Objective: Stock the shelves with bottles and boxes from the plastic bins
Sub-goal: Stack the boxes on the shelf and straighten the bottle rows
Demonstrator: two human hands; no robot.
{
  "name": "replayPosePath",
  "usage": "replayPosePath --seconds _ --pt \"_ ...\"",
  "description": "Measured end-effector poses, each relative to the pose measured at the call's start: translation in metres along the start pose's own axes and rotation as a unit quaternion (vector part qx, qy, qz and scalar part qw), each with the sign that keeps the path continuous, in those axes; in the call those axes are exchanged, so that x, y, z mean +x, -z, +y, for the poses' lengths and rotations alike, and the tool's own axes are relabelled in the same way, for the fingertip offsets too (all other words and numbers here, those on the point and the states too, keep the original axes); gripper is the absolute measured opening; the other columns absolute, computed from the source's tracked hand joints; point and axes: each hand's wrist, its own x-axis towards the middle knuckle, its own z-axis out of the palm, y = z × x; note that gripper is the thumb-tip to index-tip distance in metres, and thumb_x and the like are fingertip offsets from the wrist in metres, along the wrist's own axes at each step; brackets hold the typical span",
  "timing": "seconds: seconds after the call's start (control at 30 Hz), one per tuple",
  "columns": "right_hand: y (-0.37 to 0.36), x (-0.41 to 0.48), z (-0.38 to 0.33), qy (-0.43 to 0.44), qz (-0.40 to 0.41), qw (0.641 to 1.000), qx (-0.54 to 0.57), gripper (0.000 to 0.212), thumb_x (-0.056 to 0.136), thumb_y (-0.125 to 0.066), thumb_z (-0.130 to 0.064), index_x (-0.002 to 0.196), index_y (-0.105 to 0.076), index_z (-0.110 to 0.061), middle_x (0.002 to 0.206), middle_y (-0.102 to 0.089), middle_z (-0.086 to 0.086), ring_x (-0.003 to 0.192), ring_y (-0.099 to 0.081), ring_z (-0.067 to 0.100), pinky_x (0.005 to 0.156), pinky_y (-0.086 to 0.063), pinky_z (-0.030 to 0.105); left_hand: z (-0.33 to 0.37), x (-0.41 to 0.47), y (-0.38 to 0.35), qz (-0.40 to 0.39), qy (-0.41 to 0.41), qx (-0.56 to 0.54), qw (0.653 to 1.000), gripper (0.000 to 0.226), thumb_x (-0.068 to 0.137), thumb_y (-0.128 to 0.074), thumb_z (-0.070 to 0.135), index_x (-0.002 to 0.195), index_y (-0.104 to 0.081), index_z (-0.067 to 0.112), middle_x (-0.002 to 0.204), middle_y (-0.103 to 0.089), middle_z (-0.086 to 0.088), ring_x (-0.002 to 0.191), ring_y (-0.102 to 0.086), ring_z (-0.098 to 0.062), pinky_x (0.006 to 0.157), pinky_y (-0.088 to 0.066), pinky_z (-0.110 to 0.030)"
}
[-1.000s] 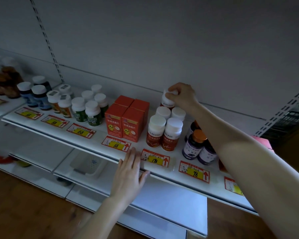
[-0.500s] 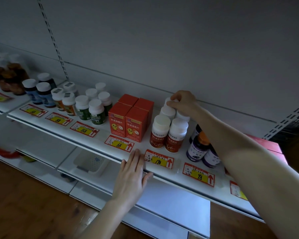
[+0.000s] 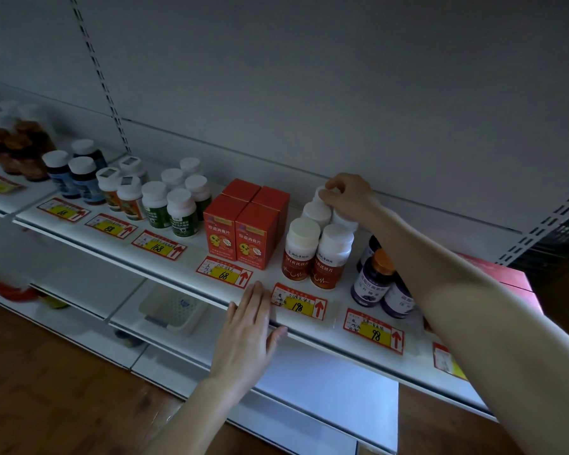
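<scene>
The right hand [image 3: 349,197] pinches the cap of the rearmost bottle [image 3: 320,193], the fifth of the red-label group at the back of the shelf [image 3: 193,254], beside four red boxes [image 3: 240,231]. The left hand [image 3: 247,330] lies flat, fingers straight, on the shelf's front edge.

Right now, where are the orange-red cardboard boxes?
Head view, centre: the orange-red cardboard boxes stand between green-labelled bottles on the left and red-labelled white-capped bottles on the right.

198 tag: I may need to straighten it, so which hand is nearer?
Left. The left hand lies flat on the shelf edge, just left of the 198 tag. The right hand is farther back, gripping the rear bottle.
</scene>
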Motion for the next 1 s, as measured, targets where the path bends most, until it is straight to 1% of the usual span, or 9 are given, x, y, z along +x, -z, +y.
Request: replayPosePath --seconds 0.1,0.27,0.47,0.53,0.6,0.73,0.8,0.87,1.0 --pt "0.001 -0.003 -0.003 0.017 0.015 1.000 0.008 0.031 0.091 -0.054 -0.025 0.118 -0.057 -0.009 0.127 -0.055 0.007 0.117 -0.049 0.020 0.084 -0.034 0.021 0.001 0.000 0.001 -0.003 0.001 0.000 1.000 0.063 0.086 -0.031 0.052 0.125 -0.053 0.007 0.130 -0.056 -0.012 0.121 -0.053 -0.025 0.097 -0.034 -0.037" --pt "-0.002 -0.008 -0.020 0.069 0.037 0.996 0.040 0.024 0.091 -0.054 -0.024 0.109 -0.061 -0.011 0.122 -0.059 0.003 0.115 -0.051 0.016 0.085 -0.033 0.019 0.001 -0.001 0.010 0.007 -0.003 0.006 1.000 0.060 0.086 -0.032 0.049 0.124 -0.052 0.008 0.131 -0.055 -0.012 0.122 -0.052 -0.026 0.098 -0.033 -0.038" --pt "-0.033 -0.018 -0.073 0.141 0.045 0.988 0.046 0.024 0.089 -0.057 -0.026 0.107 -0.064 -0.012 0.114 -0.063 -0.003 0.109 -0.053 0.009 0.088 -0.036 0.018 -0.021 -0.006 0.036 0.031 0.005 0.011 0.999 0.063 0.093 -0.024 0.049 0.127 -0.053 0.005 0.133 -0.054 -0.012 0.123 -0.051 -0.026 0.098 -0.033 -0.039" --pt "-0.048 -0.022 -0.094 0.168 0.044 0.983 0.054 0.025 0.089 -0.058 -0.026 0.106 -0.065 -0.010 0.114 -0.064 0.001 0.109 -0.055 0.013 0.087 -0.035 0.017 -0.039 -0.010 0.046 0.043 0.013 0.004 0.999 0.065 0.094 -0.021 0.049 0.127 -0.053 0.003 0.132 -0.054 -0.014 0.122 -0.052 -0.027 0.097 -0.035 -0.042" --pt "-0.064 -0.024 -0.119 0.188 0.036 0.980 0.057 0.024 0.089 -0.058 -0.024 0.105 -0.065 -0.009 0.113 -0.065 0.004 0.109 -0.056 0.016 0.086 -0.035 0.017 -0.062 -0.015 0.056 0.053 0.026 0.002 0.998 0.063 0.092 -0.027 0.048 0.127 -0.054 0.003 0.131 -0.055 -0.014 0.121 -0.053 -0.028 0.096 -0.034 -0.042" --pt "-0.109 -0.025 -0.178 0.219 0.015 0.973 0.074 0.022 0.088 -0.060 -0.025 0.102 -0.066 -0.009 0.111 -0.065 0.007 0.106 -0.057 0.019 0.077 -0.034 0.018 -0.126 -0.032 0.077 0.047 0.061 0.000 0.997 0.071 0.097 -0.011 0.050 0.125 -0.056 0.002 0.130 -0.056 -0.015 0.121 -0.053 -0.028 0.097 -0.032 -0.043" --pt "-0.137 -0.028 -0.215 0.221 -0.001 0.973 0.075 0.022 0.089 -0.058 -0.028 0.103 -0.065 -0.013 0.114 -0.063 0.005 0.108 -0.056 0.018 0.076 -0.035 0.019 -0.166 -0.045 0.086 0.046 0.073 -0.004 0.996 0.071 0.098 -0.010 0.050 0.126 -0.056 0.003 0.130 -0.056 -0.014 0.121 -0.052 -0.028 0.097 -0.033 -0.043" --pt "-0.168 -0.033 -0.254 0.221 -0.018 0.972 0.084 0.025 0.089 -0.057 -0.029 0.107 -0.064 -0.013 0.115 -0.063 0.004 0.107 -0.055 0.017 0.077 -0.036 0.019 -0.210 -0.060 0.093 0.046 0.086 -0.004 0.995 0.071 0.098 -0.011 0.051 0.126 -0.055 0.003 0.130 -0.056 -0.014 0.121 -0.052 -0.028 0.097 -0.034 -0.043" --pt "-0.236 -0.043 -0.329 0.263 -0.054 0.958 0.100 0.027 0.089 -0.059 -0.028 0.107 -0.065 -0.009 0.099 -0.062 0.000 0.094 -0.055 0.012 0.070 -0.034 0.017 -0.295 -0.090 0.109 0.040 0.131 0.011 0.991 0.066 0.097 -0.016 0.049 0.124 -0.057 0.005 0.128 -0.058 -0.011 0.120 -0.054 -0.025 0.097 -0.033 -0.037"
